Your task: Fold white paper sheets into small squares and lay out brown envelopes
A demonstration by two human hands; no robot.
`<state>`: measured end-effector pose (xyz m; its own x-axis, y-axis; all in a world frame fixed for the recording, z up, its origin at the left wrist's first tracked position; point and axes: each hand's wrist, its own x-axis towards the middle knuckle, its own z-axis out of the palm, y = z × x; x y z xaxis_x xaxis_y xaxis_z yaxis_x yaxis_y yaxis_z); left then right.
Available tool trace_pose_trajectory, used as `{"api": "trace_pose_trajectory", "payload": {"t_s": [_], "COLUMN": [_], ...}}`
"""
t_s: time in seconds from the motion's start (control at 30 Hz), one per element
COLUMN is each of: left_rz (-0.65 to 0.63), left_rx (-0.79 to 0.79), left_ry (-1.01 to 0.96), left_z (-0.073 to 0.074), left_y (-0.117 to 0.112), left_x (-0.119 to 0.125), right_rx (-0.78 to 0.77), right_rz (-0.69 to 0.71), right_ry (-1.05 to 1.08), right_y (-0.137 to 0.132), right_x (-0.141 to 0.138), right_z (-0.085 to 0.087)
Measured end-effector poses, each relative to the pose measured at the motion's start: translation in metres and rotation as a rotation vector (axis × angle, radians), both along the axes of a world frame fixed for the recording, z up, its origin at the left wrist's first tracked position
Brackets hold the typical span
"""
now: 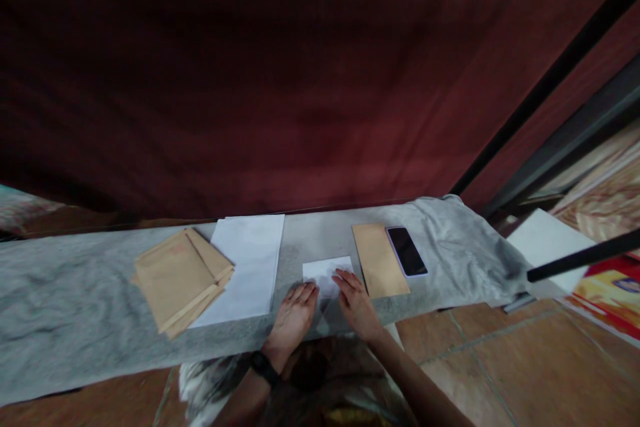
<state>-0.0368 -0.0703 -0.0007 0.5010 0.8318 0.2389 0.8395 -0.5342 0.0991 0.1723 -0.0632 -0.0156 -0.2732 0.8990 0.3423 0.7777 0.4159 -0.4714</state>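
Observation:
A small folded white paper (325,273) lies on the grey cloth-covered table (75,307) in front of me. My left hand (294,319) rests flat with fingers stretched out, its fingertips at the paper's near left edge. My right hand (356,303) lies flat too, fingers pressing on the paper's near right corner. Neither hand grips anything. A dark watch sits on my left wrist.
A stack of brown envelopes (179,277) lies at the left, partly over a pile of white sheets (247,267). Right of the paper are a single brown envelope (380,260) and a dark phone (407,251). A red curtain hangs behind the table.

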Motion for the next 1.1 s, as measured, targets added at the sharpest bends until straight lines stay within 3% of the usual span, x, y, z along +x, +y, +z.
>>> {"api": "trace_pose_trajectory", "payload": {"t_s": [0.2, 0.37, 0.53, 0.7, 0.93, 1.1], "left_rz": [0.101, 0.188, 0.122, 0.104, 0.066, 0.062], "left_rx": [-0.047, -0.043, -0.066, -0.091, -0.120, -0.100], "left_ry": [-0.095, -0.085, -0.072, -0.052, -0.007, 0.012], "left_z": [0.012, 0.007, -0.004, -0.008, -0.007, -0.006], "left_y": [-0.003, 0.009, 0.017, 0.017, 0.019, 0.019], "left_x": [0.015, 0.037, 0.044, 0.043, 0.044, 0.043], "right_rx": [0.036, 0.016, -0.028, -0.110, -0.016, 0.074], "right_rz": [-0.090, -0.073, -0.020, -0.068, 0.036, -0.001], "right_ry": [-0.176, -0.235, -0.023, 0.191, -0.152, -0.364], "right_y": [0.003, -0.003, 0.000, 0.019, 0.030, 0.022], "right_x": [-0.021, -0.020, -0.009, -0.003, -0.012, -0.015], "right_z": [-0.009, -0.013, -0.021, -0.025, -0.015, -0.013]}}
